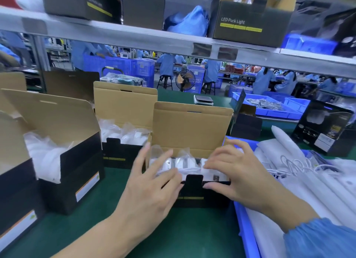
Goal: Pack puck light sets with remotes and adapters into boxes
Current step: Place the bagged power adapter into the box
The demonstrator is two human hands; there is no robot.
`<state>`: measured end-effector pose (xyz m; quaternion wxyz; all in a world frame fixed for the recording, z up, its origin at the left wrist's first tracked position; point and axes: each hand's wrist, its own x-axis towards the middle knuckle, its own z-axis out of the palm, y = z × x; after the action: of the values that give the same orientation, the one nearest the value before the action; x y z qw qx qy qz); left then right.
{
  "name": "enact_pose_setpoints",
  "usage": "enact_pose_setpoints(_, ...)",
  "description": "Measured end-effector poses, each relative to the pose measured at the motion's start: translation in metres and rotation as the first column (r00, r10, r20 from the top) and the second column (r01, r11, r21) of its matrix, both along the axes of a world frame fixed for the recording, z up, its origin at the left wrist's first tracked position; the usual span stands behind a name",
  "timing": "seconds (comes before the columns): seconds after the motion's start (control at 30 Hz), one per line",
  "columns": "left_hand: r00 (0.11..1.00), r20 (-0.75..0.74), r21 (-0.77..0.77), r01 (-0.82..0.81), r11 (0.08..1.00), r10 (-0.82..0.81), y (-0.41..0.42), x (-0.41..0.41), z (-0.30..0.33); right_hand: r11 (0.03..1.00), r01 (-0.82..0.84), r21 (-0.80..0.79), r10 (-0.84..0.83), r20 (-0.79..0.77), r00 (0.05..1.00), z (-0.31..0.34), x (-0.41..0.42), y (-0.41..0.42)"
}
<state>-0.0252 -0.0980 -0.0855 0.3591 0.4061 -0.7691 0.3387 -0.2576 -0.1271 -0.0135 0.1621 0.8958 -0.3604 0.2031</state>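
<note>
An open black box (192,198) with a raised brown lid (192,126) stands in front of me on the green table. Inside it lie white bagged parts (185,163), with a white cable across the top. My left hand (152,182) reaches over the box's left end, fingers spread and fairly straight on the bagged contents. My right hand (237,173) lies over the right end, fingertips pressing down on the bags and its thumb on the front wall. Neither hand grips anything that I can see.
Two more open boxes with bagged white contents stand at the left (63,161) and behind (123,136). A blue tray (244,228) at the right holds white bagged cables (300,169). A closed black box (325,128) stands at the far right. A shelf (173,43) crosses overhead.
</note>
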Motion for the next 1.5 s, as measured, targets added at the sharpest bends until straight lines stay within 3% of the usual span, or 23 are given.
enact_pose_setpoints(0.07,0.998,-0.054,0.051,-0.025,0.998,0.027,0.004,0.000,0.002,0.995,0.101,-0.014,-0.100,0.064,0.993,-0.001,-0.002,-0.001)
enact_pose_setpoints(0.17,0.965,-0.264,0.195,0.066,0.979,-0.013,0.009,-0.001,0.000,0.930,0.262,0.257,-0.327,0.257,0.909,-0.008,-0.003,0.002)
enact_pose_setpoints(0.23,0.936,-0.349,0.257,0.142,0.956,-0.045,0.011,-0.004,-0.002,0.908,0.147,0.393,-0.308,0.388,0.869,-0.017,-0.003,0.001)
enact_pose_setpoints(0.3,0.923,-0.380,0.259,0.177,0.949,-0.069,0.011,-0.007,-0.002,0.905,0.089,0.417,-0.280,0.425,0.861,-0.022,-0.004,-0.001)
enact_pose_setpoints(0.43,0.938,-0.337,0.229,0.161,0.960,-0.077,0.006,-0.008,0.001,0.882,0.155,0.444,-0.325,0.337,0.884,-0.023,-0.004,-0.001)
enact_pose_setpoints(0.63,0.953,-0.285,0.203,0.161,0.966,-0.099,0.002,-0.001,-0.001,0.907,0.234,0.350,-0.271,0.058,0.961,-0.023,0.000,-0.003)
enact_pose_setpoints(0.83,0.939,-0.329,0.176,0.165,0.970,-0.100,0.000,-0.005,-0.006,0.959,0.060,0.276,-0.083,0.071,0.994,-0.024,0.010,-0.015)
enact_pose_setpoints(1.03,0.948,-0.288,0.162,0.185,0.969,-0.133,-0.002,-0.005,-0.015,0.929,-0.021,0.368,-0.066,0.222,0.973,-0.032,0.006,-0.023)
enact_pose_setpoints(1.3,0.967,-0.206,0.164,0.182,0.969,-0.147,-0.005,0.000,-0.019,0.926,0.023,0.377,-0.087,0.152,0.985,-0.031,0.007,-0.021)
enact_pose_setpoints(1.4,0.879,-0.444,0.153,0.267,0.951,-0.176,-0.002,0.000,-0.007,0.928,0.005,0.372,-0.069,0.157,0.985,-0.031,0.008,-0.019)
enact_pose_setpoints(1.5,0.636,-0.760,0.106,0.324,0.940,-0.133,-0.006,0.002,0.009,0.934,-0.016,0.358,-0.055,0.187,0.981,-0.032,0.008,-0.018)
